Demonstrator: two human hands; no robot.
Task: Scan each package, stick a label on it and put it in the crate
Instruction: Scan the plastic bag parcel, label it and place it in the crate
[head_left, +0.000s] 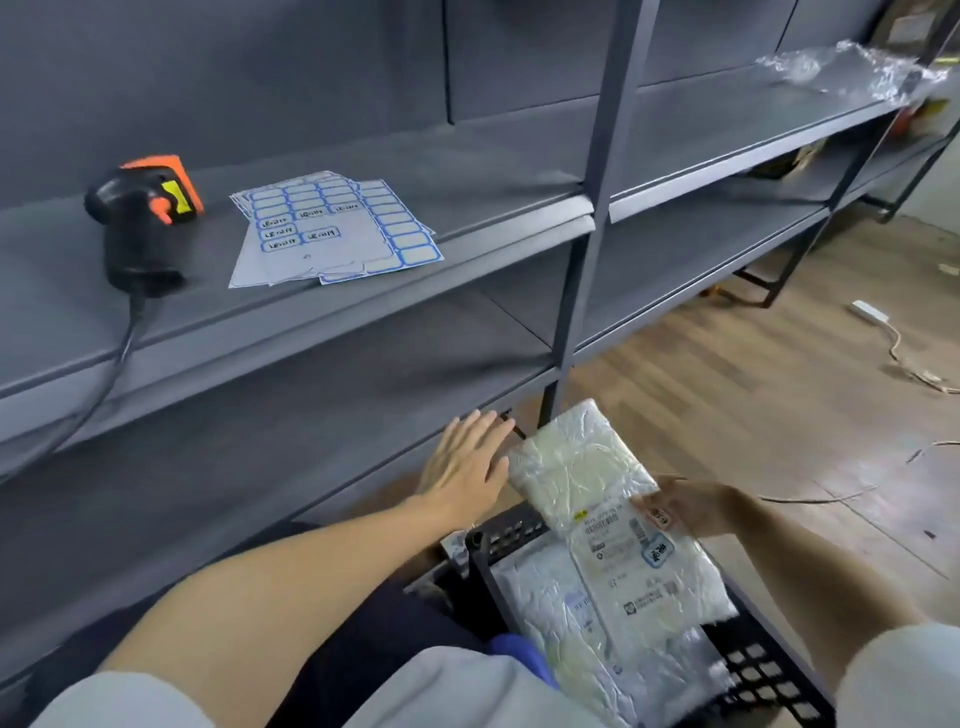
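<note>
My right hand grips the right edge of a clear-wrapped cream package that carries a printed shipping label and a small blue-bordered sticker. It is held tilted above the black crate on the floor. More wrapped packages lie inside the crate. My left hand hovers flat with straight fingers just left of the package's top end, holding nothing. A black and orange barcode scanner lies on the grey shelf, its cable hanging off the front. Sheets of blue-bordered labels lie to the scanner's right.
A grey shelf upright stands just behind the package. Crumpled clear plastic lies at the shelf's far right. A white power strip and cables trail over the wooden floor on the right. A blue object sits by my lap.
</note>
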